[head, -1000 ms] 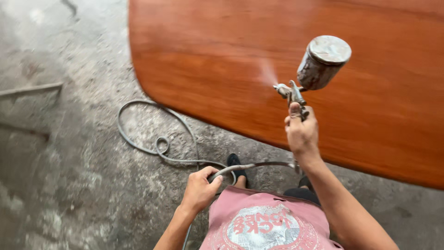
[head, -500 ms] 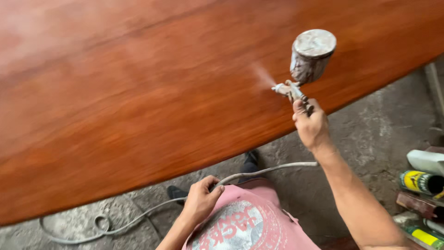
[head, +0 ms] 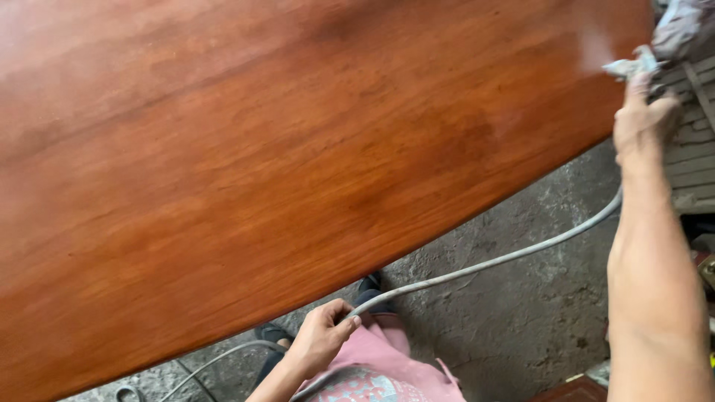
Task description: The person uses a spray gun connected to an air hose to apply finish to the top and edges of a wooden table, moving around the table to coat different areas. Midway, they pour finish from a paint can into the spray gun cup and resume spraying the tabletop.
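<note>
A large glossy red-brown wooden tabletop (head: 283, 164) with a rounded edge fills most of the view. My right hand (head: 642, 119) is stretched out at the upper right, gripping a paint-crusted spray gun (head: 655, 45) whose cup is partly cut off by the frame edge. A faint mist (head: 596, 46) leaves the nozzle toward the wood. My left hand (head: 322, 336) is low in the middle, closed on the grey air hose (head: 491, 262) that runs up to the gun.
A rough grey concrete floor (head: 521, 313) lies below the tabletop edge. Stacked grey boards or slats (head: 693, 149) stand at the right edge. My pink shirt (head: 380, 372) and dark footwear (head: 369, 284) show at the bottom.
The view has swung right along the tabletop. My right hand with the spray gun has moved to the upper right corner, still spraying. My left hand keeps hold of the hose.
</note>
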Available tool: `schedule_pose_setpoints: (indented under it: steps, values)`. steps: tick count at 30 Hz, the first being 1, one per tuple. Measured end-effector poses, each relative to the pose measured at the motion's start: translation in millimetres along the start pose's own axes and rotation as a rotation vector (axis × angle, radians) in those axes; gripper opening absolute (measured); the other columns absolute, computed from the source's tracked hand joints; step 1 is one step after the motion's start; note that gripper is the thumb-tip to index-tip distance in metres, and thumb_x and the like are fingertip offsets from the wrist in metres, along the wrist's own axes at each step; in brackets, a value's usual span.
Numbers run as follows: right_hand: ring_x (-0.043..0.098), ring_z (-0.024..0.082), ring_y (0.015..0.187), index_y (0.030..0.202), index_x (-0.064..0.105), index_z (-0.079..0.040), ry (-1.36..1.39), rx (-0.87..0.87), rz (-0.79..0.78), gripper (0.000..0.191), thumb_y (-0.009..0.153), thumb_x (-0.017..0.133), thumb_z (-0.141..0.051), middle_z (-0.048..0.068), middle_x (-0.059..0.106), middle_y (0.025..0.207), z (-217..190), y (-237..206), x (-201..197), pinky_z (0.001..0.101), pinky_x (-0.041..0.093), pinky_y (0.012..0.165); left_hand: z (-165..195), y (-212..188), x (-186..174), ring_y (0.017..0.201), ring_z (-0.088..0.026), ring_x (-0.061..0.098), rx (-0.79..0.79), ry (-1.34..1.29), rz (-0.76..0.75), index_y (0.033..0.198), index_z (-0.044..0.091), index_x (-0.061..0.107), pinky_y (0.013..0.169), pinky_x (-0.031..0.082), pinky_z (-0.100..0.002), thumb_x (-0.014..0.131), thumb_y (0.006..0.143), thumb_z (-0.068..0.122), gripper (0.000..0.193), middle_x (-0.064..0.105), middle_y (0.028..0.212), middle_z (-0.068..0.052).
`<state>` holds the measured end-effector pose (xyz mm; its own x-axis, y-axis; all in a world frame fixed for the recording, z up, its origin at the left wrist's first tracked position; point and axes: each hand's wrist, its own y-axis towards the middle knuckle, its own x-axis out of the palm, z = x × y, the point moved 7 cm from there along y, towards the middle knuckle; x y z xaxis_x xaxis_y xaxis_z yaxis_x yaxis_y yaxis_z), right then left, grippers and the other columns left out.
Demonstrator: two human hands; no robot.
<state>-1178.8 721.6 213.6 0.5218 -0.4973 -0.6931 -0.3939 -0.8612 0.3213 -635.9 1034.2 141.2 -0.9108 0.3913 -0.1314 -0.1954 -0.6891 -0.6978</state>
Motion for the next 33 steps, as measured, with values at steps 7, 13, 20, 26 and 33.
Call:
schedule_pose_setpoints:
  steps: [7,13,20,26,33]
  values:
    - [0.066,0.025,0.119,0.136,0.059,0.001,0.108,-0.046,0.084,0.049,0.116,0.048,-0.043,0.015,0.066,0.136,30,76,40,0.0387,0.051,0.096,8,-19,-4,0.062,-0.008,0.052,-0.023,-0.072,0.033,0.092,0.003,0.072,0.057,0.045,-0.029,0.072,0.090,0.021,0.018,0.061,0.065,-0.002]
    - [0.055,0.011,0.074,0.120,0.056,-0.008,0.192,0.223,-0.143,0.038,0.118,0.050,-0.046,0.002,0.058,0.092,-61,-49,64,0.0312,0.040,0.058,-36,-64,-71,0.065,-0.006,0.054,0.035,-0.218,0.236,0.093,0.001,0.074,0.057,0.046,-0.025,0.073,0.090,0.018,0.017,0.064,0.069,0.001]
    - [0.044,0.011,0.045,0.099,0.050,-0.008,0.236,0.422,-0.368,0.043,0.112,0.053,-0.049,0.001,0.051,0.067,-247,-269,103,0.0309,0.030,0.035,-134,-173,-180,0.063,-0.008,0.054,-0.089,-0.424,0.462,0.091,0.000,0.075,0.057,0.045,-0.026,0.072,0.089,0.016,0.017,0.066,0.069,0.000]
    - [0.047,0.009,0.052,0.099,0.050,-0.008,0.490,0.427,-0.677,0.047,0.115,0.048,-0.051,0.001,0.053,0.075,-438,-486,199,0.0263,0.035,0.043,-233,-327,-302,0.062,-0.007,0.059,-0.045,-0.342,0.845,0.092,0.002,0.075,0.057,0.049,-0.027,0.072,0.086,0.016,0.015,0.070,0.069,-0.004]
    - [0.043,0.005,0.050,0.098,0.051,-0.010,0.807,0.399,-1.129,0.041,0.109,0.047,-0.050,-0.003,0.050,0.071,-687,-724,331,0.0231,0.033,0.041,-364,-508,-377,0.060,-0.006,0.056,-0.192,-0.503,1.209,0.093,0.004,0.076,0.052,0.046,-0.028,0.073,0.086,0.016,0.015,0.068,0.068,-0.001]
